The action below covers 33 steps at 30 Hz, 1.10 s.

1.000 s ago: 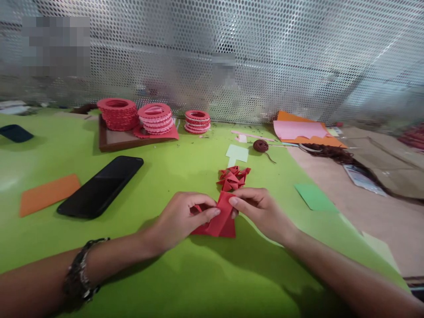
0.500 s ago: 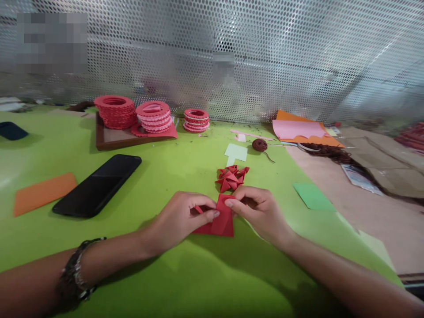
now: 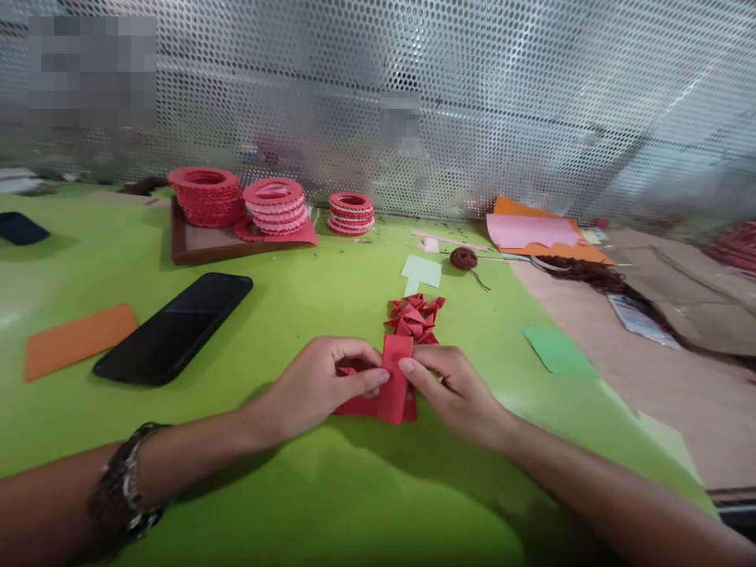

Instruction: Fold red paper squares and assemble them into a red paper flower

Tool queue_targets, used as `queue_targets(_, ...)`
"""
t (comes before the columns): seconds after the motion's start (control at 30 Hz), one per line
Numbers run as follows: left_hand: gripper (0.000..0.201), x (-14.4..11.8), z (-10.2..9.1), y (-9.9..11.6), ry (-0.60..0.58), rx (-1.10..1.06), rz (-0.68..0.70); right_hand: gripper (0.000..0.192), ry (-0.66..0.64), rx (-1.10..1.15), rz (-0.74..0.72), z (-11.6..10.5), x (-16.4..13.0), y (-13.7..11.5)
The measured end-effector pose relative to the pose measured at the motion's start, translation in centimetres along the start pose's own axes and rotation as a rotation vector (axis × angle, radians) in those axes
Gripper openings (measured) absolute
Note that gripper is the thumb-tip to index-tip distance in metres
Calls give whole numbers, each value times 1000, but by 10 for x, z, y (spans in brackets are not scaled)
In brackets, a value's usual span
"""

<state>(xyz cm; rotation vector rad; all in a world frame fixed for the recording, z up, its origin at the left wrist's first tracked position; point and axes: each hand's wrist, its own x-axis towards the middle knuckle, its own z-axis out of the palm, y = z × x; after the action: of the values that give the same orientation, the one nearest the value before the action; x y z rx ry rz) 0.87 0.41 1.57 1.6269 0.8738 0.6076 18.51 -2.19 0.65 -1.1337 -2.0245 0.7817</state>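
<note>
My left hand (image 3: 322, 383) and my right hand (image 3: 450, 386) both pinch a red paper piece (image 3: 394, 378), folded into a narrow upright strip, over a small stack of flat red paper (image 3: 357, 406) on the green table (image 3: 331, 488). The fingertips of both hands meet on the strip's two sides. Just behind it lies a pile of folded red paper pieces (image 3: 414, 316). My left wrist wears a dark beaded bracelet (image 3: 121, 492).
A black phone (image 3: 175, 327) and an orange card (image 3: 76, 339) lie at the left. Stacks of red paper rings (image 3: 206, 195) stand on a brown board at the back. A green paper (image 3: 558, 351), a brown yarn ball (image 3: 464, 258) and pink and orange sheets (image 3: 535, 231) lie to the right, before a perforated metal screen.
The red piece has been folded narrower and now stands as an upright strip between my fingertips. Both hands shifted slightly closer together.
</note>
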Motion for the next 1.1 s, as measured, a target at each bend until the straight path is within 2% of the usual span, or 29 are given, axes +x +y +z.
queue_targets(0.2, 7, -2, -1, 0, -5, -15, 13, 36, 42, 22, -25, 0, 2, -2)
queue_targets(0.33, 7, -2, -1, -1, 4, -61, 12, 35, -2, 38, -4, 2, 1, -3)
queue_targets(0.53, 6, 1, 1, -1, -14, -189, -49, 38, 19, 5, -5, 5, 1, -4)
queue_targets(0.87, 12, 1, 0, 2, 18, -230, -44, 39, -45, -3, 32, 4, 0, -6)
queue_targets(0.97, 12, 1, -1, 2, 12, -229, -54, 38, -82, -72, 29, 4, -1, -6)
queue_targets(1.1, 10, 2, -2, 1, -4, -328, -99, 33, -17, -141, -49, 1, -3, -2)
